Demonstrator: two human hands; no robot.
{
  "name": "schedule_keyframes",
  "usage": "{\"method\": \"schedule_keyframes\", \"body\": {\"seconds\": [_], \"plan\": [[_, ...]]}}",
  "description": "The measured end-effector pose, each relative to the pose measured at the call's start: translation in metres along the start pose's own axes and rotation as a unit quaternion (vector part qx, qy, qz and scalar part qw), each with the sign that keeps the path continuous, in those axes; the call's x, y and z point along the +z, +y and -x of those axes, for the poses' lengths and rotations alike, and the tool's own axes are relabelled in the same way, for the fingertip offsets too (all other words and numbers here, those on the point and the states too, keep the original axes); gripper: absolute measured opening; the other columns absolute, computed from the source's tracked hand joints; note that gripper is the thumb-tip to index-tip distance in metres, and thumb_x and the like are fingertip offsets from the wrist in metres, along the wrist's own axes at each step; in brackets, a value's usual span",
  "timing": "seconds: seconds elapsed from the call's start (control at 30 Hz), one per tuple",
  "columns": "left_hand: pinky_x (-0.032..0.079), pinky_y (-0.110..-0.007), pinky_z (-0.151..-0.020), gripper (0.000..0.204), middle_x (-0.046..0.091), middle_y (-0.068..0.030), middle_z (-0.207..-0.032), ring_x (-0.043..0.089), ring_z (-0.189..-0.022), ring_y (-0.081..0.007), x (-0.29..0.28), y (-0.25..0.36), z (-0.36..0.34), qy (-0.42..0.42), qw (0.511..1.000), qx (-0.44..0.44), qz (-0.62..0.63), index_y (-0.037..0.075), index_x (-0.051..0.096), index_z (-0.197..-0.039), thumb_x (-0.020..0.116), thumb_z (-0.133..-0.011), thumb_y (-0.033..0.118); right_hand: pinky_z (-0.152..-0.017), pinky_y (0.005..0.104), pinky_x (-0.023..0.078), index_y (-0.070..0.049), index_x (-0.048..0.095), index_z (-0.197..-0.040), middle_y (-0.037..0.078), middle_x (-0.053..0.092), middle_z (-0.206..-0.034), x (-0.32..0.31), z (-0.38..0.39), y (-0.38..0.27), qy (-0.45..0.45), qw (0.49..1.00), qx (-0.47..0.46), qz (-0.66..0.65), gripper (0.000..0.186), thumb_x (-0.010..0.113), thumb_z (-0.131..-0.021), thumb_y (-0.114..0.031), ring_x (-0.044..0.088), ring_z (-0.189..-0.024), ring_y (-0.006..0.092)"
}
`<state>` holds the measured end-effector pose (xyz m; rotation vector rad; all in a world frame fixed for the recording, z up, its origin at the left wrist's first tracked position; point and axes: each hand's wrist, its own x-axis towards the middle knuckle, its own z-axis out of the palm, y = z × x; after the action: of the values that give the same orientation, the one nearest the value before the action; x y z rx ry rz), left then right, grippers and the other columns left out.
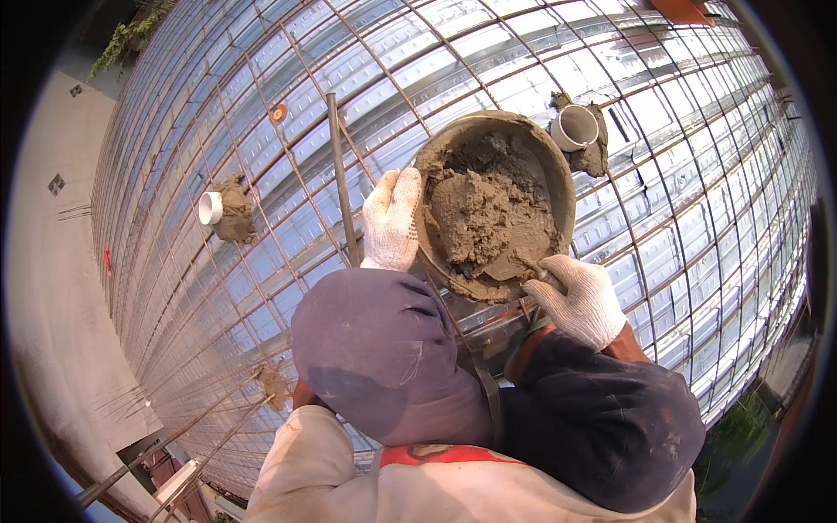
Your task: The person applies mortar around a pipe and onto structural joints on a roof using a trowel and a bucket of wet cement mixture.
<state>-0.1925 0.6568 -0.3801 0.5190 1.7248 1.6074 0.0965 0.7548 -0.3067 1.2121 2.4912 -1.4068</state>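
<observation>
A round, mortar-caked pan (567,205) stands in front of me, filled with wet grey-brown mortar (488,218). My left hand (392,218), in a white knit glove, is closed on the pan's left rim, its thumb side against the wall. By the near right rim, my gloved right hand (580,296) is closed around what looks like the handle of a mortar-smeared trowel (530,264). The blade lies in the mortar and is mostly covered, so its shape is hard to make out. Both knees are bent just behind the pan.
A rusty rebar grid (261,183) spreads over shiny metal decking (663,235). White pipe stubs packed with mortar rise at the left (210,208) and right (575,128). A metal tube (340,174) leans beside my left hand. An orange cap (278,113) lies farther off. Concrete edges the left.
</observation>
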Motion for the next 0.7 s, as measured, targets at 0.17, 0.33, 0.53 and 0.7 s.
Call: {"method": "schedule_keyframes", "body": {"seconds": [0.17, 0.33, 0.53, 0.7], "plan": [[0.057, -0.031, -0.086, 0.032, 0.075, -0.0059, -0.111, 0.07, -0.096, -0.0156, -0.04, -0.011, 0.018, 0.121, 0.981, -0.033, 0.146, -0.001, 0.07, -0.126, 0.065, -0.113, 0.027, -0.076, 0.047, 0.06, -0.005, 0.077, -0.113, 0.017, 0.075, -0.089, -0.023, 0.0, -0.003, 0.007, 0.999, -0.037, 0.015, 0.033, 0.082, -0.094, -0.032, 0.076, -0.084, 0.0387], [0.058, -0.035, -0.086, 0.035, 0.075, -0.0106, -0.116, 0.071, -0.098, -0.0194, -0.074, 0.001, 0.007, 0.146, 0.979, -0.03, 0.137, -0.003, 0.07, -0.128, 0.064, -0.113, 0.029, -0.074, 0.0401, 0.061, -0.002, 0.078, -0.113, 0.017, 0.076, -0.089, -0.069, 0.002, -0.002, -0.007, 0.999, -0.036, -0.028, 0.034, 0.084, -0.094, -0.03, 0.077, -0.079, 0.033], [0.058, -0.037, -0.087, 0.036, 0.075, -0.0111, -0.118, 0.072, -0.099, -0.0205, -0.1, -0.016, 0.005, 0.145, 0.964, -0.062, 0.214, -0.002, 0.07, -0.129, 0.063, -0.113, 0.029, -0.042, 0.0243, 0.044, 0.004, 0.073, -0.102, 0.003, 0.063, -0.066, -0.098, -0.049, 0.074, -0.181, 0.894, 0.175, -0.37, 0.039, 0.079, -0.102, -0.035, 0.057, -0.048, 0.0087], [0.059, -0.038, -0.088, 0.037, 0.075, -0.0115, -0.119, 0.072, -0.101, -0.0215, -0.102, -0.026, 0.005, 0.138, 0.954, -0.085, 0.252, -0.002, 0.07, -0.13, 0.063, -0.113, 0.03, -0.034, 0.0231, 0.036, 0.001, 0.067, -0.095, 0.003, 0.059, -0.06, -0.092, -0.074, 0.12, -0.102, 0.828, 0.259, -0.486, 0.043, 0.069, -0.109, -0.039, 0.049, -0.04, 0.0084]]}}
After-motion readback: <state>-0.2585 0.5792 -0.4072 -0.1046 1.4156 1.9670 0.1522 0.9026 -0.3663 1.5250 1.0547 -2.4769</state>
